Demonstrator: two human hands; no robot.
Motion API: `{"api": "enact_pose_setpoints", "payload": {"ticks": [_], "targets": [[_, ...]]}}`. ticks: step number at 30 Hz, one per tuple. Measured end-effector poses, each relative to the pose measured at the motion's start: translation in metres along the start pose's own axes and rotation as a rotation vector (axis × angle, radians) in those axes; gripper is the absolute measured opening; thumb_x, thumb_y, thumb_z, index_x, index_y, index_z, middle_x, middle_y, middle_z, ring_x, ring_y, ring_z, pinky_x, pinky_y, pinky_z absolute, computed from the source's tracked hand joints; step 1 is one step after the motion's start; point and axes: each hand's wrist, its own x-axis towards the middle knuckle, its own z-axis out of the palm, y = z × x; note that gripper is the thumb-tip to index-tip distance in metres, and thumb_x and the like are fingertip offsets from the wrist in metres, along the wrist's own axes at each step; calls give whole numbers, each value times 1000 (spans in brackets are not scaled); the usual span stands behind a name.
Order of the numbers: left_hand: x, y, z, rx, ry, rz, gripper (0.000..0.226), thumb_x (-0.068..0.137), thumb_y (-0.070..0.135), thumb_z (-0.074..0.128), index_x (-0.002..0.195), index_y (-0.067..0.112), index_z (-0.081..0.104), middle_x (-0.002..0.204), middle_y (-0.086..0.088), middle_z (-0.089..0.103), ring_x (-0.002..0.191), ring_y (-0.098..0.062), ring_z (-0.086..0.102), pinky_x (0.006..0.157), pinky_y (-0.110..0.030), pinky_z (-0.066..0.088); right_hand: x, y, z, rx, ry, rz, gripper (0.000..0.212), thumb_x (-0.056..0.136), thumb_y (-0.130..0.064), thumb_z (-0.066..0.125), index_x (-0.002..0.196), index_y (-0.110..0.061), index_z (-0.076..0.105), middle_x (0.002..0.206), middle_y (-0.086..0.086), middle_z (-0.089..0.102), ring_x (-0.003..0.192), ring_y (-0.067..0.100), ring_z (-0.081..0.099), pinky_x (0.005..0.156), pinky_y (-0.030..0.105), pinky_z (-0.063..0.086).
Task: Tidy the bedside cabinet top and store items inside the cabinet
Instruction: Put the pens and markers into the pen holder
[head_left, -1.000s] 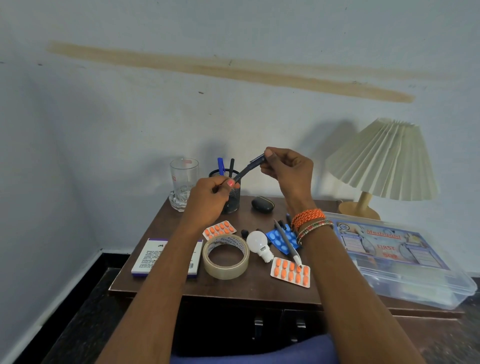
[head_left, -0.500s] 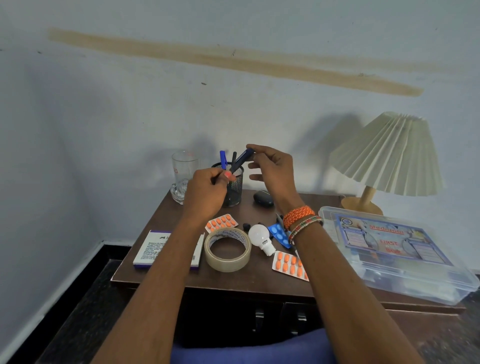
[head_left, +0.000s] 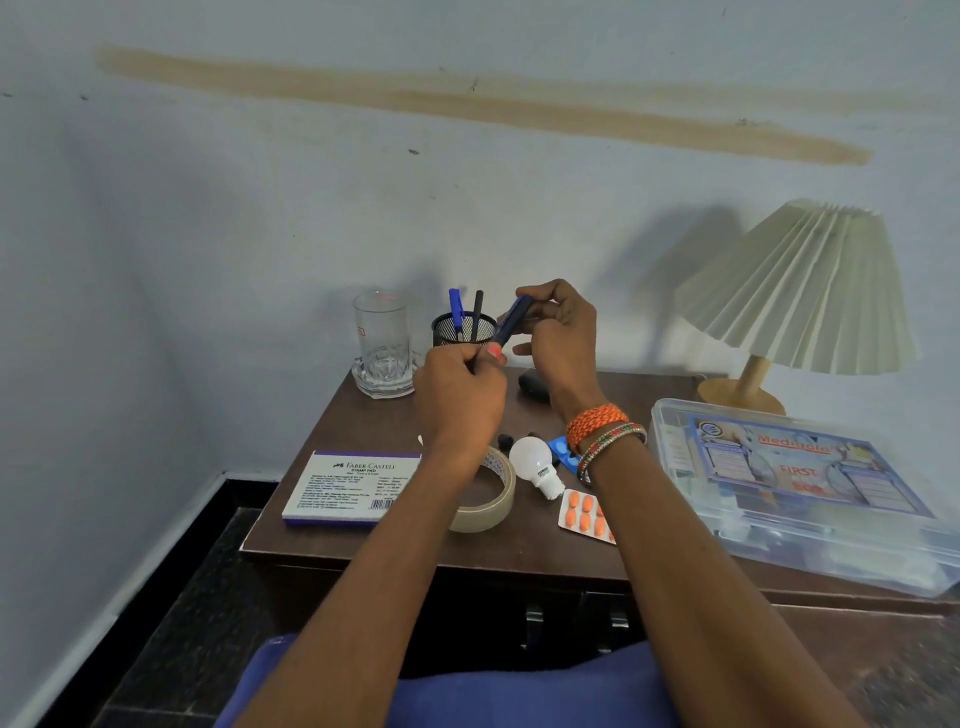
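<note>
Dark pen pinched between left hand and right hand.

My cabinet top looks like dark matt wood; on it, a clear glass tumbler, black wire-mesh pen holder, and glossy tape roll.

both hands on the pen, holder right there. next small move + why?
Probably drop the pen tip-down into the mesh holder. Both the left hand and the right hand grip it, slanted, just right of the holder's rim, where two other pens already stand. Likely the right hand lets go first.
</note>
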Motion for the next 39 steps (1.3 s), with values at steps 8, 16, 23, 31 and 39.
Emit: {"api": "enact_pose_setpoints", "payload": {"ticks": [8,16,23,31,39], "targets": [[10,-9,-7,168,-28,-13,25,93,35,51,99,21,72,76,1,64,71,-18,56,61,-27,38,-3,4,-3,6,-39,85,39,77,15,34,88,-11,61,83,12,68,71,23,68,51,25,52],[13,-10,-15,374,18,188,29,93,32,54,118,24,64,108,-2,70,97,-20,63,57,-20,34,-8,2,-1,64,-14,187,18,93,-14,53,106,-11,65,77,7,69,63,16,68,51,24,56],[18,-13,-16,323,-48,206,29,90,29,59,118,22,65,109,-4,70,97,-21,64,73,-26,46,-6,7,4,112,-7,239,22,91,-9,59,113,-7,56,85,13,69,68,18,70,56,24,58],[29,-17,-30,154,-92,-76,22,92,24,55,104,12,70,91,-8,71,81,-13,58,64,-21,39,4,0,-6,178,365,4,14,89,-7,61,100,-11,56,76,11,70,64,20,71,67,31,60],[43,-31,-48,319,24,-56,23,91,22,56,105,9,70,109,-13,68,97,-25,61,80,-32,45,29,14,-4,-83,399,-303,12,88,-7,61,100,-8,57,86,2,67,78,14,68,71,21,56]]}}
